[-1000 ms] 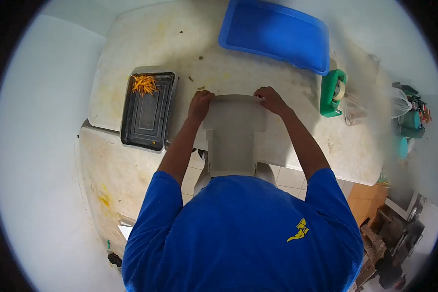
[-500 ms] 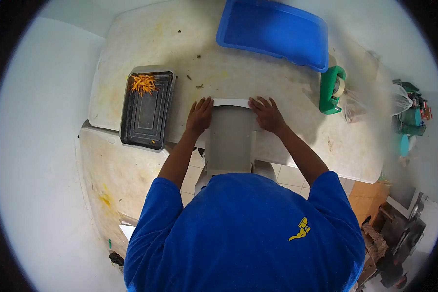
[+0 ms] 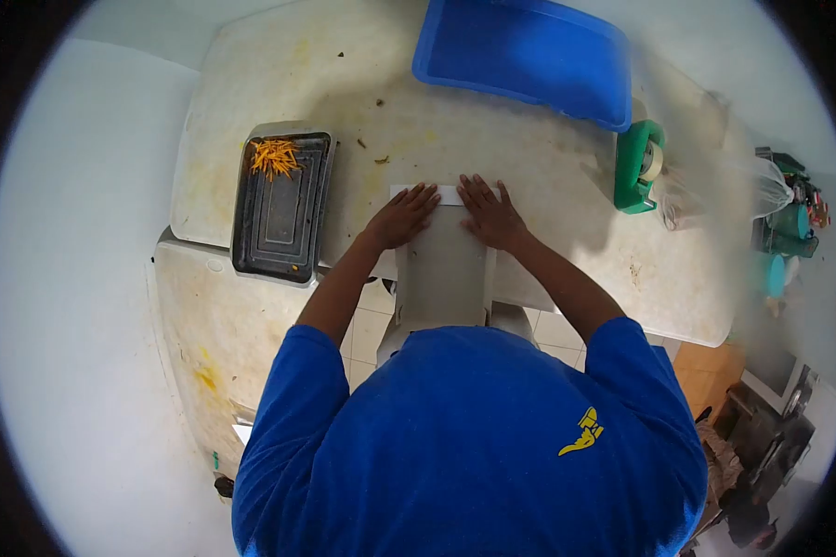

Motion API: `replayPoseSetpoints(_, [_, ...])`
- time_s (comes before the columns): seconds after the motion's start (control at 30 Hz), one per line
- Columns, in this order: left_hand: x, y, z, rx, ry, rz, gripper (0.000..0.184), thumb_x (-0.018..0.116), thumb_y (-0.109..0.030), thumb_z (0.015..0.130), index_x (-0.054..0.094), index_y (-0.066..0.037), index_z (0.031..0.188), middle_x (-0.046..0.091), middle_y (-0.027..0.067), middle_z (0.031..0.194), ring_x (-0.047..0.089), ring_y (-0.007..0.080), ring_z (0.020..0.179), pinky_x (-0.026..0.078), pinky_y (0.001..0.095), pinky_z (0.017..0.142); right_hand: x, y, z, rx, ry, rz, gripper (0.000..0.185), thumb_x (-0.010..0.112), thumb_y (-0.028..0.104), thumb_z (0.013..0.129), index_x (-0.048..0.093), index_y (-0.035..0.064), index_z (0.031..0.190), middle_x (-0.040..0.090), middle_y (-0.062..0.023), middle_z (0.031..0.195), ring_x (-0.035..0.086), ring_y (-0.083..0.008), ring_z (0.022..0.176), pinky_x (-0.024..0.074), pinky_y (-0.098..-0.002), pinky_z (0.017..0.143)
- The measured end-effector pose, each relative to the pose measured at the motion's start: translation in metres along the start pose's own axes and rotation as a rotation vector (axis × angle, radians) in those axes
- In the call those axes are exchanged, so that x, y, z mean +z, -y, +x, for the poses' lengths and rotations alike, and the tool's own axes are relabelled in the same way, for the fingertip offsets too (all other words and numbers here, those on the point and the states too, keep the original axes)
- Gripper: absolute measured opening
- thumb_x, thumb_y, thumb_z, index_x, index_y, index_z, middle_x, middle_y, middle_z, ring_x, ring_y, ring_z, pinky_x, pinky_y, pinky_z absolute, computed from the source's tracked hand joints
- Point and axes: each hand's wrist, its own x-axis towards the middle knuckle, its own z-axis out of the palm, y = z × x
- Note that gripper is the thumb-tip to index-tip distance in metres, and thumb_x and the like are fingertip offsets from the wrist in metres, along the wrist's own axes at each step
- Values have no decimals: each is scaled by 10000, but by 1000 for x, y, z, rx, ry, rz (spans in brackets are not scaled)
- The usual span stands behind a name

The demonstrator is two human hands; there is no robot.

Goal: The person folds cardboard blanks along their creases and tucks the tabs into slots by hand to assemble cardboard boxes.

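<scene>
A grey cardboard piece (image 3: 444, 278) lies at the table's front edge, its near end by my body. Across its far end runs a folded white strip (image 3: 449, 196). My left hand (image 3: 406, 216) rests flat on the left part of that strip, fingers stretched out. On its right part lies my right hand (image 3: 489, 215), palm down with the fingers extended. A short stretch of white shows between the two hands. Neither hand grips anything.
Left of my hands sits a black tray (image 3: 281, 209) with thin orange pieces (image 3: 275, 159) at its top. A blue tray (image 3: 527, 56) is at the back. A green tape dispenser (image 3: 633, 168) and a clear plastic bag (image 3: 683, 204) stand to the right.
The far edge of the cardboard, raised and pinched earlier, is now folded down flat. Both hands have opened and moved inward over the fold, closer together.
</scene>
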Motion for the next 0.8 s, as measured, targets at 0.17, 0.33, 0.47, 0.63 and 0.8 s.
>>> replayPoseSetpoints(0.17, [11,30,8,55,47,-242,722,610,-203,832,212,-107,1427,280,118,1453,294,303,1327,265,425,1080,-5,-5,-1,-27,-151,-46,567,522,322,864,343,134,1368,244,-41,1466,288,-256,1322,274,-528,1028])
replayPoseSetpoints(0.33, [-19,2,-16,-631,-590,-445,791,686,-262,788,241,-29,1399,331,198,1400,345,335,1283,296,412,1054,-18,-19,24,112,-84,260,262,479,208,905,578,98,1122,541,-63,1178,528,-259,1072,433,-381,918])
replayPoseSetpoints(0.47, [-80,-57,-83,-1110,-319,-1384,806,729,-268,762,280,-1,1376,378,202,1362,370,302,1266,317,396,1034,-91,-5,56,-148,-99,533,203,489,160,892,622,46,995,631,-89,972,597,-284,923,485,-362,806])
replayPoseSetpoints(0.63, [-88,-131,-207,-1066,-512,-1320,480,654,-241,834,494,-45,1242,568,80,1101,517,159,1025,404,287,879,-194,89,92,-551,-49,779,194,565,128,851,608,-15,974,619,-138,875,610,-285,783,480,-338,718])
replayPoseSetpoints(0.8, [-72,-194,-273,-1303,-1018,-1307,258,550,-232,916,624,-31,1060,600,-29,854,506,40,793,419,211,722,-231,170,100,-808,-114,793,180,626,55,805,618,-31,963,618,-143,850,608,-260,755,463,-303,685])
